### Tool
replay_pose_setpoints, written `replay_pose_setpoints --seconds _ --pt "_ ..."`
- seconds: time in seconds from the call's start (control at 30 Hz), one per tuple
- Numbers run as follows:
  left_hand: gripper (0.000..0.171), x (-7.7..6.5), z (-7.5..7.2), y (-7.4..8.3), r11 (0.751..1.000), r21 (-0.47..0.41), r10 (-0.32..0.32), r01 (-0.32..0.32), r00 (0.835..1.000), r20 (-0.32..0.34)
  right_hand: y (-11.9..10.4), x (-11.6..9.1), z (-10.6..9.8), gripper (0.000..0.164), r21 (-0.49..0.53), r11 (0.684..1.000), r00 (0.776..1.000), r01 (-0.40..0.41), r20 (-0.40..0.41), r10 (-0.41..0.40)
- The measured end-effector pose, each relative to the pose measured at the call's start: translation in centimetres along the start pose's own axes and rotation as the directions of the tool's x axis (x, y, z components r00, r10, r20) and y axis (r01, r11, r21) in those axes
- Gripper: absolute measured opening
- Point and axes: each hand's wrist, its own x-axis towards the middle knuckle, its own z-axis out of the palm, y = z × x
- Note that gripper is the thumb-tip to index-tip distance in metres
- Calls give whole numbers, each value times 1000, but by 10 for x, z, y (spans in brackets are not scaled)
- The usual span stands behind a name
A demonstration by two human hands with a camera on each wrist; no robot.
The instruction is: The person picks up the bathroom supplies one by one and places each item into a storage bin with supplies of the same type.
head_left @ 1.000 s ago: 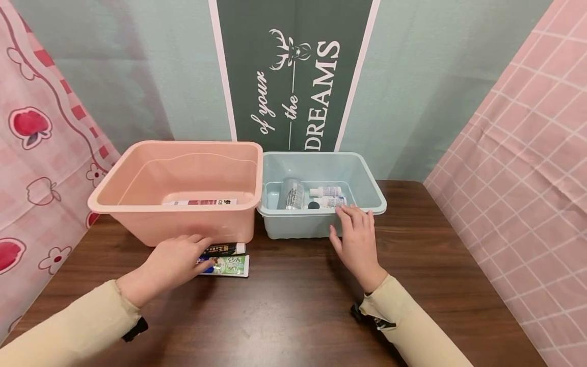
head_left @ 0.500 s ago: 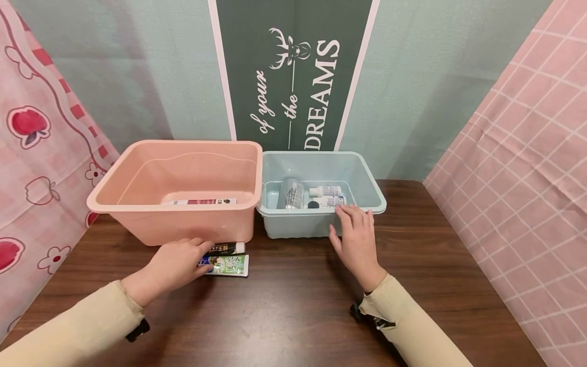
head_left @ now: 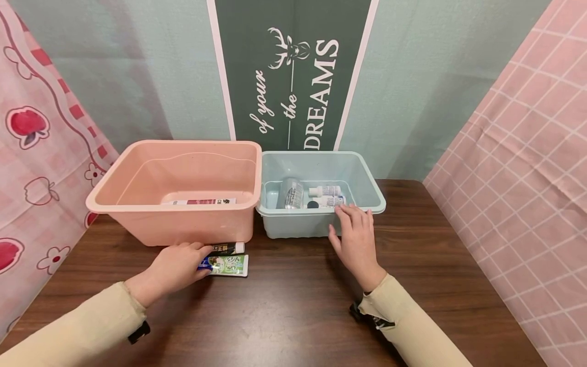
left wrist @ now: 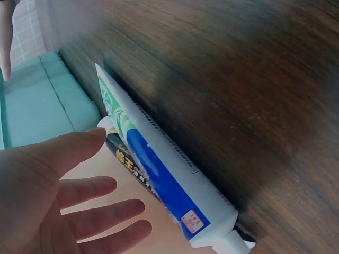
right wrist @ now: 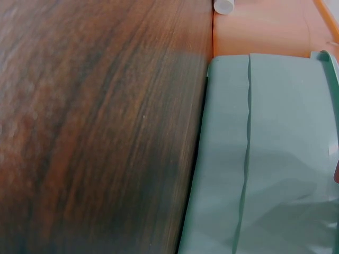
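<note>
On the table by the pink bin's front wall lie two toothpaste tubes, a black one (head_left: 229, 248) and a green and blue one (head_left: 229, 265). My left hand (head_left: 174, 269) hovers over their left ends, its back partly covering them in the head view. From the left wrist, thumb and fingers look spread beside the tubes, holding neither; the thumb tip is close to the green and blue tube (left wrist: 159, 174). My right hand (head_left: 356, 244) rests its fingertips on the front rim of the blue bin (head_left: 298, 224), thumb apart, gripping nothing visible.
The pink bin (head_left: 183, 224) stands against the blue bin's left side and holds a white and red tube or box (head_left: 206, 202). Inside the blue bin are a clear bottle (head_left: 292, 193) and small white bottles (head_left: 325, 191). A curtain (head_left: 412, 102) hangs behind.
My left hand has shifted slightly right and down over the tubes, its fingers dropping closer to them. The right hand stays at the blue bin's rim.
</note>
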Motion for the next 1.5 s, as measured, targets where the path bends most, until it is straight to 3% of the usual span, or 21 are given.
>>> replay_pose_setpoints --seconds 0.53,0.73,0.97,1.13,1.3,1.5 --pt "44 -3 13 -5 999 37 40 -40 999 9 1 1 1 41 -7 1000 1000 -5 -11 5" --pt "48 -8 20 -6 998 1 61 -62 996 67 -2 -1 1 41 -5 1000 1000 0 -3 0" --pt "52 -9 24 -6 997 -15 77 -76 995 69 -1 -1 1 42 -5 1000 1000 4 -19 -4" --pt "45 -10 27 0 999 -41 17 -11 990 137 -2 -2 1 42 -8 1000 1000 -2 -14 2" --pt "31 -7 28 7 990 -117 -43 73 970 240 -3 -6 0 42 -7 1000 1000 -6 -4 6" --pt "31 -7 29 7 993 -111 -24 47 979 201 0 -4 -2 41 -11 1000 1000 -3 -5 3"
